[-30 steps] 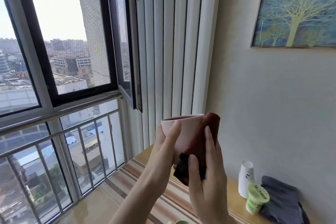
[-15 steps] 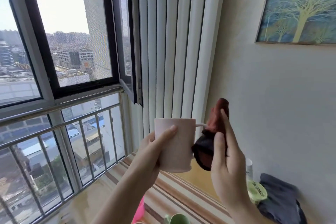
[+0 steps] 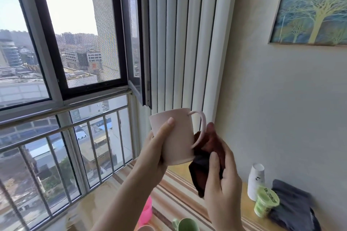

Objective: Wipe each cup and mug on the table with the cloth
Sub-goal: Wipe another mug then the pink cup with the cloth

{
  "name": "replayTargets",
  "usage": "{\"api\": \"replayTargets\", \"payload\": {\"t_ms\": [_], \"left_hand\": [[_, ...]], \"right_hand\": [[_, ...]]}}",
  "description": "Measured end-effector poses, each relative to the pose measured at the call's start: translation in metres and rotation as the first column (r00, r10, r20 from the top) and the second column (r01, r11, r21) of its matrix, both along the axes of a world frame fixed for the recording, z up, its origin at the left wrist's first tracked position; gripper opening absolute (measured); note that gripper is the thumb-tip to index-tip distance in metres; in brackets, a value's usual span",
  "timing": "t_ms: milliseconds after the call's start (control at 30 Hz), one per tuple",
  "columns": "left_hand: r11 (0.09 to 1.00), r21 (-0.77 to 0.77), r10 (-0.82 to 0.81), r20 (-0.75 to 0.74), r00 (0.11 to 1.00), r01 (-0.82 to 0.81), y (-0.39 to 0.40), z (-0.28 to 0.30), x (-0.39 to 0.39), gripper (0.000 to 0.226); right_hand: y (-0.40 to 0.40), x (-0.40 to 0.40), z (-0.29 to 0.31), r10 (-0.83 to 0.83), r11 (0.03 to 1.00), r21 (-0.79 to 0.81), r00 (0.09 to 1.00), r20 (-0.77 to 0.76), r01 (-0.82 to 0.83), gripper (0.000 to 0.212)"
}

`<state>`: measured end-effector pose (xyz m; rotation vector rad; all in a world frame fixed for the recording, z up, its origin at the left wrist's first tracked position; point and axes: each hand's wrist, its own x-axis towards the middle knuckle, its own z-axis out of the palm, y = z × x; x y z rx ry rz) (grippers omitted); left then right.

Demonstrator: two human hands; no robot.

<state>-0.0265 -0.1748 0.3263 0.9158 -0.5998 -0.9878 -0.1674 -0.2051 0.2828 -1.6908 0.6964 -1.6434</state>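
Note:
My left hand (image 3: 157,148) holds a pale pink mug (image 3: 174,137) up in front of the window, tilted, with its handle (image 3: 201,127) pointing right. Beside that handle sits a dark red cloth (image 3: 206,159), bunched in my right hand (image 3: 223,184) and touching the mug's right side. On the striped table (image 3: 178,191) below stand a green mug (image 3: 186,225), a bright pink cup (image 3: 147,210), a stack of white paper cups (image 3: 256,180) and a green paper cup (image 3: 264,202).
A folded dark grey cloth (image 3: 293,206) lies at the table's far right against the wall. A window with a metal railing (image 3: 62,127) runs along the left, white vertical blinds (image 3: 184,43) hang behind the mug, and a tree painting (image 3: 311,5) hangs upper right.
The cloth came off the mug's body and my right hand dropped with it to the handle side. The mug tilted and its handle turned into view on the right.

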Motion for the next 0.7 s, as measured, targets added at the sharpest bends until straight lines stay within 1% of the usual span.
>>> {"api": "replayTargets", "payload": {"t_ms": [33,100,133,233,300,367,467,500,567,600,633,700], "left_hand": [[1.0,0.013,-0.013,-0.004,1.0,0.013,0.002,0.0,0.001,0.078],[0.995,0.012,-0.096,0.025,0.995,0.095,0.005,0.0,0.001,0.043],[0.99,0.006,-0.142,0.047,0.989,0.142,0.005,-0.001,0.0,0.034],[0.98,0.006,-0.2,0.072,0.977,0.2,0.006,0.001,-0.005,0.04],[0.976,-0.002,-0.217,0.059,0.974,0.217,0.006,0.002,-0.006,0.043],[0.975,-0.029,-0.221,0.039,0.975,0.222,0.006,0.002,-0.003,0.044],[0.974,-0.095,-0.209,-0.026,0.978,0.205,0.007,-0.001,0.003,0.059],[0.975,-0.106,-0.198,-0.031,0.98,0.193,0.006,-0.001,0.004,0.06],[0.977,-0.136,-0.168,-0.03,0.985,0.162,0.005,0.0,0.007,0.053],[0.978,-0.161,-0.143,-0.046,0.989,0.134,0.003,0.001,0.009,0.048],[0.977,-0.185,-0.115,-0.065,0.991,0.101,0.001,0.002,0.011,0.047],[0.974,-0.219,-0.077,-0.076,0.994,0.059,-0.003,0.003,0.013,0.056]], "right_hand": [[-0.004,-0.003,0.005,0.038,0.998,0.048,0.998,0.054,-0.04,0.031],[-0.012,-0.007,0.016,0.167,0.977,0.105,0.974,0.156,-0.184,0.036],[-0.014,-0.007,0.022,0.239,0.959,0.111,0.956,0.172,-0.26,0.04],[-0.014,-0.002,0.03,0.431,0.882,0.125,0.886,0.173,-0.454,0.04],[-0.012,0.002,0.028,0.473,0.852,0.176,0.869,0.148,-0.493,0.039],[-0.009,0.006,0.021,0.468,0.853,0.195,0.875,0.126,-0.485,0.046],[-0.004,0.007,0.01,0.395,0.899,0.193,0.918,0.034,-0.394,0.068],[-0.004,0.005,0.007,0.358,0.917,0.186,0.934,0.012,-0.354,0.067],[-0.005,0.0,0.002,0.299,0.93,0.21,0.953,0.045,-0.302,0.047],[-0.006,-0.003,0.001,0.295,0.926,0.226,0.953,0.064,-0.302,0.04],[-0.008,-0.005,-0.001,0.305,0.919,0.239,0.949,0.076,-0.314,0.039],[-0.008,-0.005,-0.002,0.339,0.898,0.264,0.936,0.096,-0.352,0.046]]}}
